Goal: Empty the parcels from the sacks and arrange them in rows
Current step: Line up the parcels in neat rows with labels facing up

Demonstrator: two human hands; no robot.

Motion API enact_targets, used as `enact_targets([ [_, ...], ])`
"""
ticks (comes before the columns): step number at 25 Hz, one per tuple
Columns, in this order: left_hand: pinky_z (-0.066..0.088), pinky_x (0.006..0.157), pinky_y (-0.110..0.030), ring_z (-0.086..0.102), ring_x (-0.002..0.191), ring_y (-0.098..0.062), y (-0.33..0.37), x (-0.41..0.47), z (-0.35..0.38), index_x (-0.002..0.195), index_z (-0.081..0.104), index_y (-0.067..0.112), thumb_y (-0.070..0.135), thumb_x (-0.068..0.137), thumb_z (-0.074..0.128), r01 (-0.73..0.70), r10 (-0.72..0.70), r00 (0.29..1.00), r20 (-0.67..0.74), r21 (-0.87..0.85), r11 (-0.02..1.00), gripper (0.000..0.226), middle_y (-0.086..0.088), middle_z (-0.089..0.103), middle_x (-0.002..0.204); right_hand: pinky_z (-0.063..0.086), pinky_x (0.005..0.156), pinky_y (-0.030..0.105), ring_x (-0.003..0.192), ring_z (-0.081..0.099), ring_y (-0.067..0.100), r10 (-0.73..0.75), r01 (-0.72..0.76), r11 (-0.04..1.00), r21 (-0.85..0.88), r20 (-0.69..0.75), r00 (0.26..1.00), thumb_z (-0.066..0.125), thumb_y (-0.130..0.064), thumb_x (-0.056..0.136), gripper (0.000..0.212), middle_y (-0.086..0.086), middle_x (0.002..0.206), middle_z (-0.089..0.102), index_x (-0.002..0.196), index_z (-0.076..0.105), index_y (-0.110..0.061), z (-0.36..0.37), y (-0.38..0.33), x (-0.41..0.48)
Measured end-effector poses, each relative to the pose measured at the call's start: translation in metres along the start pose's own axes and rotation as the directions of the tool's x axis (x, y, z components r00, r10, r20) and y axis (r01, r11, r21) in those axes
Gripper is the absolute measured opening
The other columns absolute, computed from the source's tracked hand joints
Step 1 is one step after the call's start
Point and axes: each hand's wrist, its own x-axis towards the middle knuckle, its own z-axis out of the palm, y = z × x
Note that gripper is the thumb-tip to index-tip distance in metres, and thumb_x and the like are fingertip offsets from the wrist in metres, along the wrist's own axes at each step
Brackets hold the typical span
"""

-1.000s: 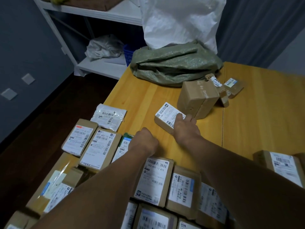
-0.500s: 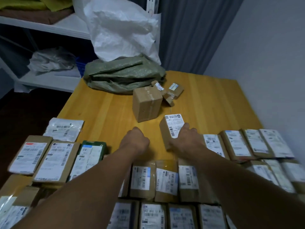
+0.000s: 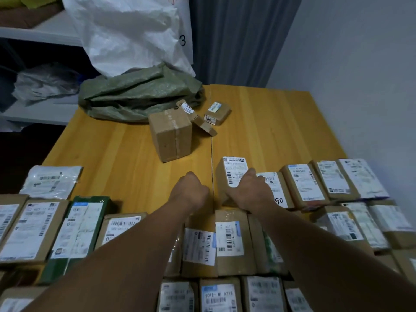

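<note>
My right hand (image 3: pixel 249 192) grips a small brown parcel (image 3: pixel 233 167) with a white label, set at the left end of a row of labelled parcels (image 3: pixel 301 183) on the wooden table (image 3: pixel 270 122). Beside it, my left hand (image 3: pixel 191 192) rests as a fist on the table and holds nothing. More rows of labelled parcels (image 3: pixel 229 237) lie under my forearms. At the far edge slumps a flat green sack (image 3: pixel 135 97), with a white sack (image 3: pixel 130 34) standing behind it. In front of the green sack sit a plain brown box (image 3: pixel 171 136) and two small boxes (image 3: pixel 217 113).
White shelving (image 3: pixel 33 34) with a crumpled plastic bag (image 3: pixel 45 84) stands beyond the table's left edge. A grey curtain (image 3: pixel 236 41) and a wall close off the back and right. Bare wood shows between the rows and the sacks.
My right hand has drawn the labelled parcel away from the plain box, toward me and to the right, up against the row's left end. The left fist has kept still.
</note>
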Motion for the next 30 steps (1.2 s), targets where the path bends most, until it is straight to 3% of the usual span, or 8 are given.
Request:
enact_targets([
  [6,0.04,0.103,-0.042,0.033,0.133,-0.033,0.028,0.014,0.004,0.145,0.035,0.017,0.024,0.085,0.069,-0.169,0.176,0.971,-0.16,0.061,0.984,0.07,-0.012,0.034,0.145,0.041,0.094,0.041,0.118,0.041,0.032,-0.29,0.289,0.944,-0.157,0.022,0.957,0.078,-0.054,0.069,0.086,0.014,0.125,0.042,0.131,0.042,-0.006,-0.006,0.011,0.023],
  [10,0.026,0.118,-0.048,0.006,0.15,-0.033,0.035,0.029,0.002,0.157,0.01,0.019,0.034,0.078,0.081,-0.371,0.362,0.927,0.093,0.341,0.863,0.108,-0.01,0.006,0.164,0.043,0.097,0.039,0.119,0.036,0.03,-0.493,0.503,0.787,-0.357,0.127,0.861,0.081,-0.032,0.072,0.084,0.013,0.131,0.035,0.139,0.037,-0.008,-0.013,0.012,0.038],
  [14,0.046,0.101,-0.041,0.048,0.126,-0.028,0.029,0.043,0.03,0.14,0.038,0.012,0.023,0.077,0.081,-0.281,0.239,0.947,0.213,0.195,0.94,0.076,-0.01,0.048,0.139,0.047,0.099,0.047,0.129,0.034,0.035,-0.526,0.558,0.765,-0.321,0.189,0.83,0.073,-0.007,0.078,0.085,0.015,0.145,0.026,0.149,0.027,-0.013,-0.003,0.015,0.051],
  [17,0.054,0.087,-0.042,0.058,0.106,-0.025,0.022,0.044,0.048,0.122,0.048,0.015,0.027,0.075,0.081,-0.185,0.168,0.972,0.166,0.091,0.979,0.059,-0.008,0.058,0.122,0.047,0.099,0.045,0.125,0.041,0.036,-0.433,0.44,0.86,-0.259,0.088,0.897,0.069,-0.005,0.084,0.075,0.017,0.143,0.032,0.147,0.029,-0.011,0.005,0.022,0.055],
  [19,0.055,0.084,-0.039,0.059,0.107,-0.025,0.021,0.047,0.05,0.127,0.046,0.014,0.026,0.08,0.078,-0.093,0.092,0.985,0.149,0.003,0.996,0.058,-0.008,0.058,0.124,0.047,0.088,0.044,0.114,0.05,0.035,-0.301,0.294,0.942,-0.161,-0.024,0.953,0.063,-0.005,0.087,0.049,0.018,0.129,0.044,0.132,0.042,-0.007,0.003,0.029,0.058],
  [22,0.049,0.082,-0.035,0.057,0.103,-0.022,0.027,0.046,0.05,0.14,0.038,0.008,0.026,0.093,0.066,0.031,-0.013,0.987,0.158,-0.112,0.993,0.058,-0.01,0.058,0.13,0.049,0.07,0.043,0.085,0.061,0.032,-0.2,0.184,0.973,0.142,0.109,0.974,0.051,-0.007,0.092,0.004,0.016,0.099,0.064,0.094,0.055,-0.006,-0.006,0.035,0.064],
  [27,0.049,0.069,-0.026,0.06,0.101,-0.019,0.044,0.039,0.06,0.139,0.045,0.017,0.018,0.094,0.064,0.018,0.039,0.971,0.234,-0.235,0.972,0.049,-0.005,0.062,0.131,0.058,0.073,0.044,0.08,0.068,0.032,-0.207,0.142,0.96,0.241,0.274,0.939,0.047,-0.004,0.09,0.017,0.015,0.089,0.071,0.093,0.064,-0.005,-0.008,0.037,0.067],
  [30,0.051,0.089,-0.031,0.061,0.111,-0.02,0.052,0.034,0.065,0.139,0.046,0.017,0.012,0.093,0.064,0.03,0.04,0.968,0.248,-0.27,0.963,0.05,-0.004,0.063,0.132,0.048,0.057,0.032,0.066,0.06,0.025,-0.163,0.13,0.982,0.134,0.272,0.948,0.044,-0.003,0.089,0.017,0.008,0.073,0.062,0.076,0.053,-0.011,-0.015,0.045,0.072],
])
